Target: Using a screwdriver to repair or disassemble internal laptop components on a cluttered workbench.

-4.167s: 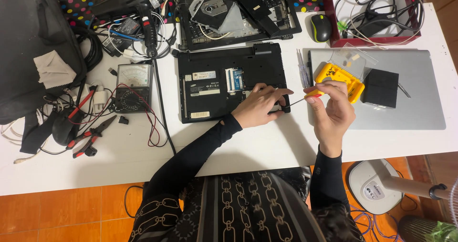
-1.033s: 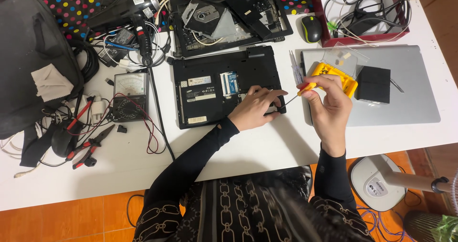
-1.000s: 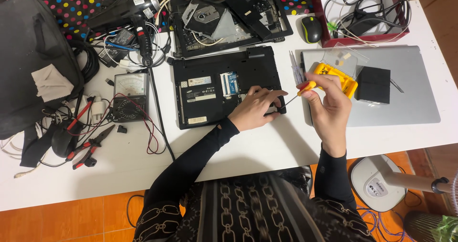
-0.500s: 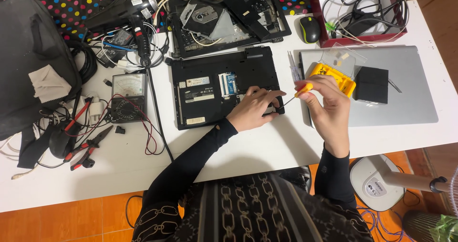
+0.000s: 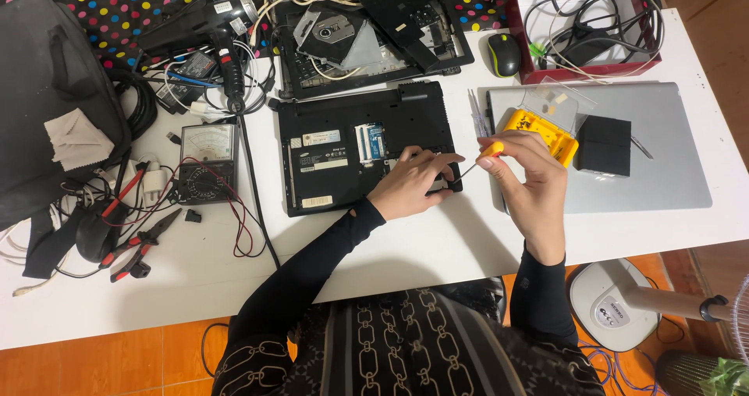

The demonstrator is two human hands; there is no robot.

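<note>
The upturned black laptop lies mid-bench. The left hand presses flat on its near-right corner; just right of it, the right hand pinches a small screwdriver, its shaft slanting down-left toward that corner.

My one head camera looks straight down from above onto the white table, fairly close, at arm's reach.

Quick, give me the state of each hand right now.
Left hand: resting on the black laptop base, fingers curled, holding nothing visible.
Right hand: closed on an orange-handled screwdriver.
</note>
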